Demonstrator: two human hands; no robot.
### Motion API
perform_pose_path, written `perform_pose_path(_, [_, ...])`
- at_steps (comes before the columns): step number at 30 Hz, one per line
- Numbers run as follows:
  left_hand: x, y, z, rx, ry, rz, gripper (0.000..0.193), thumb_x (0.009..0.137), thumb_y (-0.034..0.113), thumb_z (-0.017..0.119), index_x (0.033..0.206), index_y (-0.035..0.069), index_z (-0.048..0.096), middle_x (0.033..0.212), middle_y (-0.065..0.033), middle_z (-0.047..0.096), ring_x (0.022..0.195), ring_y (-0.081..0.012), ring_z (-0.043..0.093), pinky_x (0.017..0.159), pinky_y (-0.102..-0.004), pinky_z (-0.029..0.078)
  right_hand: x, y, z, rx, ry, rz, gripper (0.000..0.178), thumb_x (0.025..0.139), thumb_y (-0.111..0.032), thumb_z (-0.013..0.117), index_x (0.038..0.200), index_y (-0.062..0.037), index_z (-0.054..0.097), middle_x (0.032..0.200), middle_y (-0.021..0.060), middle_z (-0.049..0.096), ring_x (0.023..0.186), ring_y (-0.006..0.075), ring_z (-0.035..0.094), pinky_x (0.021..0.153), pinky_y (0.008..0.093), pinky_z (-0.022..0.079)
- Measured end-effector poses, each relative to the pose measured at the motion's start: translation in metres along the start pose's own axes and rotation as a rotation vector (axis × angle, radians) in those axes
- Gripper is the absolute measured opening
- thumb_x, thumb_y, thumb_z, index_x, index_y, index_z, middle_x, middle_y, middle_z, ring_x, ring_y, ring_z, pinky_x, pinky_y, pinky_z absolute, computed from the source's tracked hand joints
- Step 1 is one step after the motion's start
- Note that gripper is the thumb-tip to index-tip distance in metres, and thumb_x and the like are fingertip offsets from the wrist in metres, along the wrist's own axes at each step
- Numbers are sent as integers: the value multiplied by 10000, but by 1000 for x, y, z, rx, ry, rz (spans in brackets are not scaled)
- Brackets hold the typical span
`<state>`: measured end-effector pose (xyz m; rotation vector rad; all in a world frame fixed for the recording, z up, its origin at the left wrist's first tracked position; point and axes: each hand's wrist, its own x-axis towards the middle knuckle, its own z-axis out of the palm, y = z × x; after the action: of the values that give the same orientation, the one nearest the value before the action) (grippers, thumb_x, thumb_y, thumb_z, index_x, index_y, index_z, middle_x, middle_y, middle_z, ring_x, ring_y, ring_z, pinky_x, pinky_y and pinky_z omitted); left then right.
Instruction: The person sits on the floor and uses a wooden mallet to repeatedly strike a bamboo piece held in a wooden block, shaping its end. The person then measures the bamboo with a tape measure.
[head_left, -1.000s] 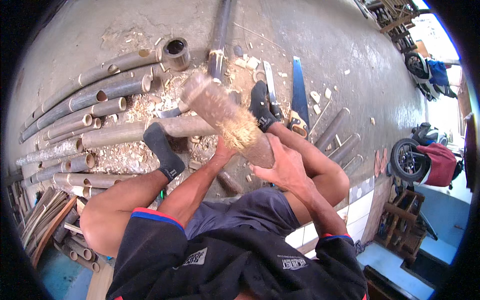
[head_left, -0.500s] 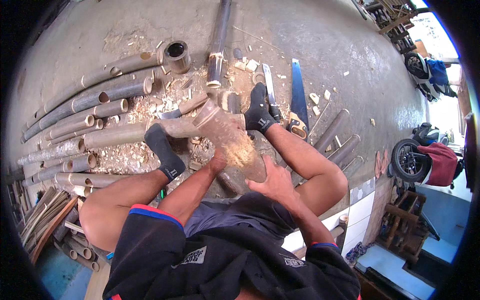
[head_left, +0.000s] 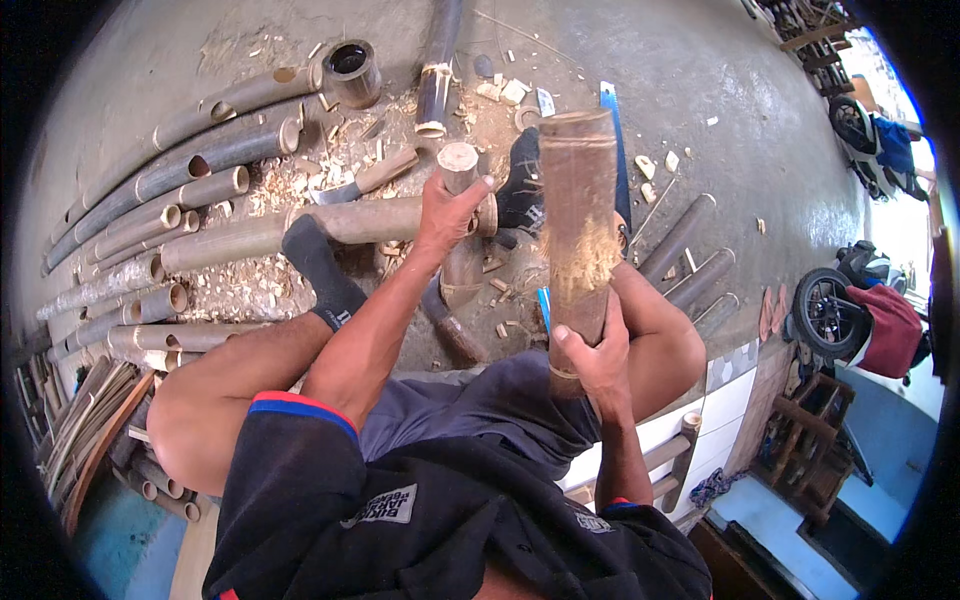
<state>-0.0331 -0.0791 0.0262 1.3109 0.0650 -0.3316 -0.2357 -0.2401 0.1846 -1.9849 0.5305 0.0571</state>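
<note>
My right hand (head_left: 598, 360) is wrapped round the lower, narrower end of a thick brown bamboo club (head_left: 578, 200). The club stands nearly upright, with a frayed, pale patch on its side. My left hand (head_left: 450, 215) grips a short round wooden piece (head_left: 458, 172) with a pale cut top, next to the end of a long bamboo pole (head_left: 370, 222). Whether that piece sits in the pole is hidden by the hand. My left foot, in a dark sock, rests against the pole. A knife (head_left: 368, 180) with a wooden handle lies just beyond it.
Several bamboo tubes with holes cut in them (head_left: 190, 165) lie at left among wood chips. A short bamboo cup (head_left: 352, 75) stands at the far side. The blue saw blade (head_left: 620, 150) is partly behind the club. More tubes (head_left: 680, 240) and a motorbike (head_left: 850, 315) are at right.
The club has swung up and to the right in my right hand, from a slanted position to nearly upright. My left hand has moved up and now shows round the short wooden piece.
</note>
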Motion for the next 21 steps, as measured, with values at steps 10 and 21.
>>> perform_pose_path(10, [1,-4,1,-76,-46,-80,425,842,298,845,1123,27,678,989,-9,696,853,-93,624,758,-283,523,14,-12,6,20,-65,16,796,810,-202,785,1477,23,412,1253,216,674,1168,273,658,1036,397,488])
perform_pose_path(21, [5,-12,-1,-101,-7,-99,406,843,298,850,1098,38,671,927,4,680,750,-65,603,616,-263,516,33,-23,2,1,-41,-111,821,789,-200,791,1475,36,407,1271,219,659,1186,284,648,1043,394,476])
